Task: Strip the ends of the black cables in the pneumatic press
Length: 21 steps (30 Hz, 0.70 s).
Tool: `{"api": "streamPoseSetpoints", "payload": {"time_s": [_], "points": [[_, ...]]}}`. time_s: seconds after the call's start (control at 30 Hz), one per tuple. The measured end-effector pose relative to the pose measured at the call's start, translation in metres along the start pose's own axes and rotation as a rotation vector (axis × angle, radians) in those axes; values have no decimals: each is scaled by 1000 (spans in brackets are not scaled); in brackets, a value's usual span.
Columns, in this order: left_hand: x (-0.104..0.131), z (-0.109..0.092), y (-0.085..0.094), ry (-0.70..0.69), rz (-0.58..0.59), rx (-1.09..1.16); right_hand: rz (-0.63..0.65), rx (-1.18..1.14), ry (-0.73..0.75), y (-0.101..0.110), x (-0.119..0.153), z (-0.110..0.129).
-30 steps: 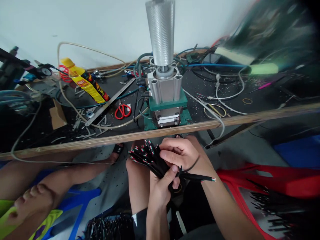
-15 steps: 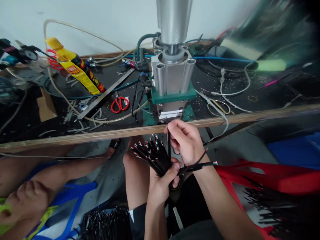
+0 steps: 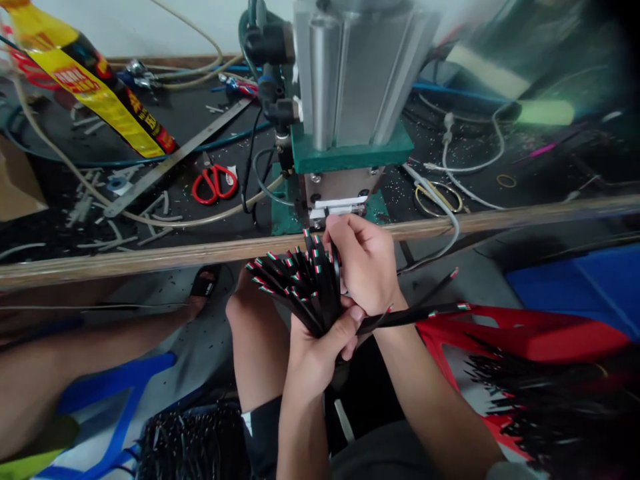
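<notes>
My left hand [image 3: 320,347] is wrapped round a bundle of black cables [image 3: 305,287], whose cut ends show red, white and green wires. A few more cables [image 3: 415,316] stick out to the right from under its thumb. My right hand [image 3: 365,260] pinches one black cable [image 3: 327,211] near its tip. That tip is at the slot of a small press [image 3: 336,207], under a white strip. The press has a silver cylinder body [image 3: 355,80] on a green plate [image 3: 350,150].
On the bench [image 3: 200,253] lie red-handled scissors [image 3: 215,183], a steel ruler [image 3: 175,160], a yellow bottle [image 3: 95,83] and gold-handled scissors [image 3: 438,198]. More black cables lie on a red stool [image 3: 550,340] at right. Another person's leg [image 3: 125,340] is at left.
My right hand has brought the cable tip forward into the press opening. The view has moved closer to the press, so the bench things appear larger and shifted left.
</notes>
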<state>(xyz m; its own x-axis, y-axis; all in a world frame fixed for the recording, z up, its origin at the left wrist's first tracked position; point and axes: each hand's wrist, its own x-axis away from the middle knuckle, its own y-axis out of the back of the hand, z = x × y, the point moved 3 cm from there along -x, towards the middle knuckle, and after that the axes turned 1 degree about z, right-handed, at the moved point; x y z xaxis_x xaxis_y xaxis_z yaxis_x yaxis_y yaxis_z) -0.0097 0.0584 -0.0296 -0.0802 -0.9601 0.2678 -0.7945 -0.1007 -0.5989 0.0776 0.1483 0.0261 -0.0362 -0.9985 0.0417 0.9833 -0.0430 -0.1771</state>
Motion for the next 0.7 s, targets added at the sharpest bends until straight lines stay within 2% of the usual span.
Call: {"api": "streamPoseSetpoints", "payload": {"time_s": [0.2,0.7], "points": [[1,-5,-2,2,7,5,-33,-22,41,-3,-1,2],[1,-12,-9,-31,16,4,-78,13,20,-4,-3,7]]}}
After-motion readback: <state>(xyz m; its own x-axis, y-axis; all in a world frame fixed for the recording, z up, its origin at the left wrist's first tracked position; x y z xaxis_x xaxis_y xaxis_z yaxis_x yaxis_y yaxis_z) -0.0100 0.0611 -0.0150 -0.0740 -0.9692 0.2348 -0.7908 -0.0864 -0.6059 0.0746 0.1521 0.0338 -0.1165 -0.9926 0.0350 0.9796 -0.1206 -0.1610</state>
